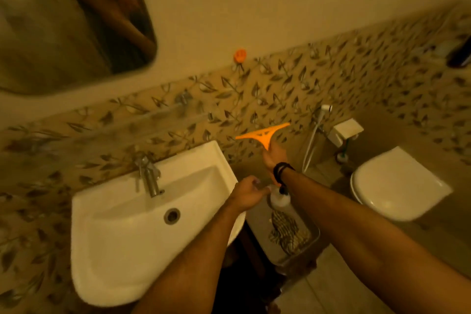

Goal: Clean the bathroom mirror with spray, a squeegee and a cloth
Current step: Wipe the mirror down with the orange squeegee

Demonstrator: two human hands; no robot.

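Observation:
My right hand (274,157) grips the handle of an orange squeegee (262,134), blade up, in front of the leaf-patterned tiles to the right of the sink. Below it my left hand (248,195) holds the head of a clear spray bottle (279,199) that stands over a tray (309,245) beside the sink. A striped cloth (286,233) lies in that tray. The mirror (74,20) hangs at the upper left and looks hazy and streaked.
A white sink (122,245) with a metal tap (149,178) is at lower left. A white toilet (397,186) stands at right, with a hand shower (323,112) on the wall. An orange wall hook (240,55) sits above the tiles.

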